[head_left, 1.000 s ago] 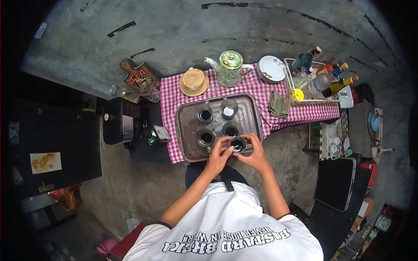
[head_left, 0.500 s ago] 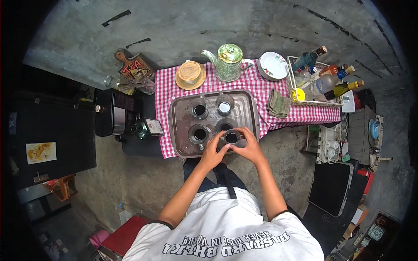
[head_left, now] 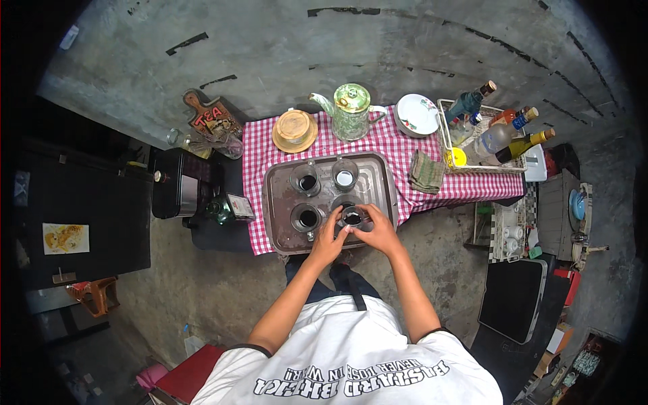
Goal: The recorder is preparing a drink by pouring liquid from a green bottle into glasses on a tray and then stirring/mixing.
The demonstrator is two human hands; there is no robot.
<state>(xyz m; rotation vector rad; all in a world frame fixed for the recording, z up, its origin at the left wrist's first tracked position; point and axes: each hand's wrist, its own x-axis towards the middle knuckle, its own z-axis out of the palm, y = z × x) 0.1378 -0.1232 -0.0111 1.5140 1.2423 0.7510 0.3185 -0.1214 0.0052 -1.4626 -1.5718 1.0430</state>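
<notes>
Both hands grip a small clear glass with dark contents, over the near right part of a brown tray. My left hand is closed round its left side, and my right hand round its right side. Just behind it, partly hidden, is a glass mug. A glass mug of dark liquid is left of my left hand. Farther back on the tray are another dark-filled mug and a mug with a white bottom.
A red-checked cloth covers the table. Behind the tray stand a lidded wooden pot, a green speckled kettle and white bowls. To the right are a folded cloth and a wire basket of bottles.
The held glass and both hands have shifted slightly left, toward the mug behind it. The table sits a little lower in the picture.
</notes>
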